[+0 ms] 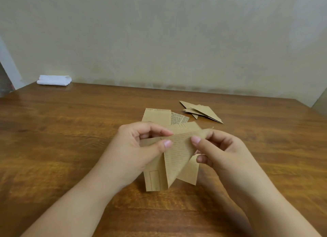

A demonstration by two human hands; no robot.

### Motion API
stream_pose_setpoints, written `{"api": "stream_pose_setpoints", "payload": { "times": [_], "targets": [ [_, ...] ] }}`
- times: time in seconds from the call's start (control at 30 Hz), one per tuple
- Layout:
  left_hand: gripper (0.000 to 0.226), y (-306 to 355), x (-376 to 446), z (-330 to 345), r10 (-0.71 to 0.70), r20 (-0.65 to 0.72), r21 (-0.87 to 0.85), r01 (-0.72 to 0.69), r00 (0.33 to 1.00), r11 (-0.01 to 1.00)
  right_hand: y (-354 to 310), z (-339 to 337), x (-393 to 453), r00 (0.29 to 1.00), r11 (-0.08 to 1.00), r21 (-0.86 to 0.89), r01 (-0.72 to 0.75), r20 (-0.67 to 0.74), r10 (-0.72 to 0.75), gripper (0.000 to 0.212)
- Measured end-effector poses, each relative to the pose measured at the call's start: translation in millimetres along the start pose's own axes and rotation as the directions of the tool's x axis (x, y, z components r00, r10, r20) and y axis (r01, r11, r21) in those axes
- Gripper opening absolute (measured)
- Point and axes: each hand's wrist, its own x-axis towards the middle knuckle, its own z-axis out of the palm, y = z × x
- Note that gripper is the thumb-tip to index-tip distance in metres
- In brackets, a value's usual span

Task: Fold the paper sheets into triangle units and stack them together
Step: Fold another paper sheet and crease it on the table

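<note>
A brown printed paper sheet [178,153], partly folded with two flaps hanging down, is held above the table at the centre. My left hand [139,148] pinches its upper left edge between thumb and fingers. My right hand [217,150] pinches its upper right corner. Behind the hands, flat paper sheets [159,116] with printed text lie on the table, partly hidden by the hands. To the right rear, a small stack of folded triangle units [203,111] rests on the table.
The wooden table [70,139] reaches a pale wall at the back. A folded white cloth [54,80] lies at the far left corner. The table's right edge runs near the upper right.
</note>
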Motion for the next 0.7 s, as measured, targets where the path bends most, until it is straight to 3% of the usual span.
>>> {"api": "stream_pose_setpoints", "payload": {
  "times": [0.27,0.43,0.7],
  "targets": [
    [0.023,-1.0,-1.6,2.8,0.000,-0.030,-0.041,-0.001,1.000,0.999,0.0,-0.1,-1.3,0.997,0.999,0.013,0.047,-0.057,-0.046,0.018],
    [0.020,0.6,-2.3,3.3,0.016,-0.038,-0.034,-0.017,0.999,0.999,3.3,-2.4,0.1,0.992,0.994,0.101,0.044,-0.123,-0.032,0.027],
    [0.020,0.5,-2.8,3.7,0.047,-0.071,0.002,-0.047,0.996,0.999,0.4,-3.7,-0.8,0.984,0.982,0.166,0.094,-0.163,-0.067,0.017]
  ]
}}
